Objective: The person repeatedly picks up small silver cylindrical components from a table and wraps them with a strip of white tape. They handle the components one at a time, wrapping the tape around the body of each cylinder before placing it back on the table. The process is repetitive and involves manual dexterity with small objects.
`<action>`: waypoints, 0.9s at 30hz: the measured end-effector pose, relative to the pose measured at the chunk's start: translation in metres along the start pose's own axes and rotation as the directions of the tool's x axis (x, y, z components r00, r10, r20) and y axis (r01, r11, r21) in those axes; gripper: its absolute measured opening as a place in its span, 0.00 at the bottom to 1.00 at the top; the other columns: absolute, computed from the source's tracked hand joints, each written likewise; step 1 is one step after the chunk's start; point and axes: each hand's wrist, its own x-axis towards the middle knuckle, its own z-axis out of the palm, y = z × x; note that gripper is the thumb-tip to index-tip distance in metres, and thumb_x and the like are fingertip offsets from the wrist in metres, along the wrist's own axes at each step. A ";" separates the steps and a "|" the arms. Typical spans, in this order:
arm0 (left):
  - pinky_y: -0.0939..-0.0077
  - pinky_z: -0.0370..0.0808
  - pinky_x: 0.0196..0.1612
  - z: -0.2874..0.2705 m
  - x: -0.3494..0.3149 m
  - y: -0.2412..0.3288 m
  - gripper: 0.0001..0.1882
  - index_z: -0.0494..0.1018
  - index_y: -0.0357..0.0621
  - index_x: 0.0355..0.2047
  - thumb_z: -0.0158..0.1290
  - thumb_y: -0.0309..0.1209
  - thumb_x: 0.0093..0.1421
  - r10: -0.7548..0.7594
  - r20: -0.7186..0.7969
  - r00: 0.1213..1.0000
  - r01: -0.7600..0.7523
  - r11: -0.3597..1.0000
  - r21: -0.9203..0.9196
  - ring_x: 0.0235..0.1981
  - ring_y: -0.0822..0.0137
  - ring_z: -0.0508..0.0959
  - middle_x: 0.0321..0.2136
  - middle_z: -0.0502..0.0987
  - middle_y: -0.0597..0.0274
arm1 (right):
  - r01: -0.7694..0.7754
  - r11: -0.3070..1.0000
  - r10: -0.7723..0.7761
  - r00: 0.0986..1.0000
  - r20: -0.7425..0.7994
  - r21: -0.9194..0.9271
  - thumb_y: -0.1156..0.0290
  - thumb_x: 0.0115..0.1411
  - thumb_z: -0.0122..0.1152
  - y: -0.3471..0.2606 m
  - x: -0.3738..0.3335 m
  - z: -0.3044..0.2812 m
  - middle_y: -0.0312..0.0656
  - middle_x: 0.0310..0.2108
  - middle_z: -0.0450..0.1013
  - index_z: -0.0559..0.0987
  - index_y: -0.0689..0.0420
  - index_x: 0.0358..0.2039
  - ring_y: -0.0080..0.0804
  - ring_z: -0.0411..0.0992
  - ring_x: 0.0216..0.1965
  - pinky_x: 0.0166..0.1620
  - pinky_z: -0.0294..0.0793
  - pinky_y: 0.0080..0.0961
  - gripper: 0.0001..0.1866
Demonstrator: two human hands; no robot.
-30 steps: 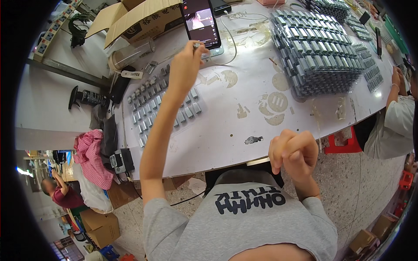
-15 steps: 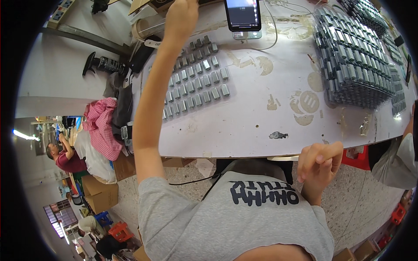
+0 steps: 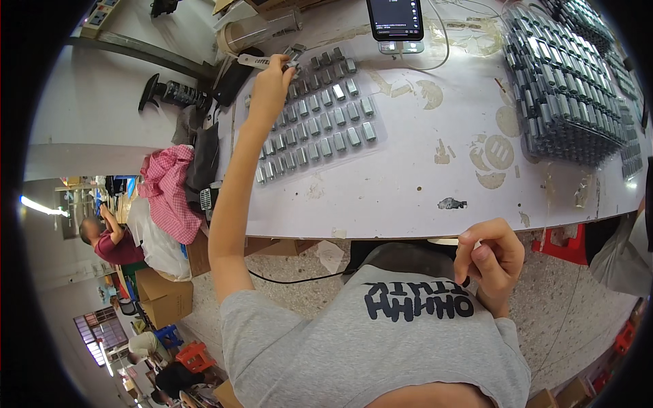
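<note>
My left hand reaches to the far left corner of a clear plastic tray. Its fingertips are closed around a small grey metal piece, partly hidden by the fingers. Rows of similar silver-grey metal pieces fill the tray below and to the right; my forearm covers part of its left side. My right hand hovers by the table's front edge, in front of my grey shirt. Its fingers are curled with thumb and index close together; whatever is between them, if anything, cannot be made out.
A phone stands at the back with a white cable. Stacked trays of metal pieces rise on the right. At left are a clear cylinder, a black spray bottle and a pink checked cloth. A person works far left.
My left hand has come down and back from beyond the tray to its far corner, and now pinches a metal piece. My right hand has turned slightly, fingers still curled. The view has shifted a little.
</note>
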 end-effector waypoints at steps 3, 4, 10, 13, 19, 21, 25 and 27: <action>0.67 0.69 0.33 0.005 0.000 0.002 0.11 0.67 0.40 0.37 0.48 0.30 0.54 0.028 -0.036 0.999 -0.029 0.999 -0.044 0.31 0.52 0.74 0.28 0.75 0.49 | -0.038 0.999 0.039 0.999 0.027 -0.020 0.83 0.55 0.41 -0.002 0.000 -0.003 0.38 0.14 0.66 0.69 0.68 0.39 0.13 0.61 0.13 0.15 0.51 0.09 0.12; 0.68 0.69 0.33 0.005 0.001 0.003 0.10 0.68 0.40 0.36 0.49 0.30 0.54 0.060 -0.032 0.998 -0.062 0.996 -0.072 0.31 0.53 0.74 0.29 0.75 0.50 | -0.049 0.999 0.050 0.998 0.033 -0.024 0.83 0.55 0.41 -0.002 0.000 -0.004 0.38 0.15 0.66 0.69 0.68 0.40 0.14 0.62 0.14 0.15 0.51 0.09 0.12; 0.70 0.69 0.33 0.004 0.002 0.003 0.10 0.70 0.42 0.34 0.52 0.29 0.50 0.146 -0.041 0.988 -0.147 0.989 -0.031 0.31 0.59 0.74 0.29 0.72 0.58 | -0.154 0.988 0.154 0.988 0.009 0.005 0.83 0.54 0.42 -0.004 0.003 -0.003 0.35 0.14 0.64 0.67 0.69 0.45 0.17 0.66 0.15 0.16 0.51 0.10 0.16; 0.70 0.69 0.34 0.008 0.001 0.005 0.10 0.70 0.43 0.33 0.53 0.28 0.49 0.123 -0.050 0.991 -0.124 0.992 -0.010 0.31 0.60 0.73 0.28 0.70 0.58 | -0.225 0.973 0.224 0.974 0.025 0.050 0.82 0.55 0.42 -0.006 0.004 -0.003 0.33 0.14 0.63 0.66 0.70 0.46 0.18 0.66 0.16 0.17 0.52 0.10 0.17; 0.66 0.68 0.34 0.015 0.002 0.008 0.09 0.68 0.43 0.29 0.54 0.29 0.47 0.182 -0.057 0.982 -0.169 0.968 0.185 0.33 0.59 0.71 0.28 0.69 0.59 | -0.210 0.972 0.206 0.977 0.050 0.100 0.80 0.56 0.43 0.000 0.003 -0.006 0.32 0.13 0.62 0.65 0.70 0.46 0.18 0.66 0.17 0.17 0.52 0.09 0.17; 0.65 0.68 0.34 0.018 0.003 0.008 0.09 0.68 0.43 0.29 0.54 0.29 0.47 0.184 -0.040 0.982 -0.172 0.964 0.204 0.34 0.58 0.70 0.28 0.69 0.59 | -0.205 0.975 0.200 0.978 0.062 0.084 0.80 0.56 0.44 -0.001 0.004 -0.007 0.32 0.13 0.62 0.65 0.69 0.46 0.17 0.66 0.17 0.17 0.51 0.09 0.16; 0.67 0.68 0.34 0.019 0.003 0.003 0.08 0.70 0.44 0.31 0.53 0.29 0.48 0.226 -0.037 0.973 -0.216 0.959 0.183 0.34 0.58 0.70 0.29 0.69 0.58 | -0.219 0.974 0.212 0.972 0.101 0.057 0.80 0.56 0.44 -0.001 0.003 -0.012 0.33 0.14 0.64 0.66 0.69 0.46 0.17 0.66 0.16 0.16 0.51 0.10 0.16; 0.69 0.68 0.34 0.014 0.003 0.000 0.09 0.71 0.45 0.32 0.52 0.29 0.49 0.251 0.011 0.968 -0.250 0.962 0.113 0.34 0.58 0.71 0.29 0.70 0.58 | -0.212 0.975 0.207 0.976 0.073 0.060 0.80 0.56 0.44 -0.002 0.003 -0.010 0.35 0.14 0.65 0.67 0.69 0.45 0.16 0.66 0.16 0.15 0.51 0.09 0.16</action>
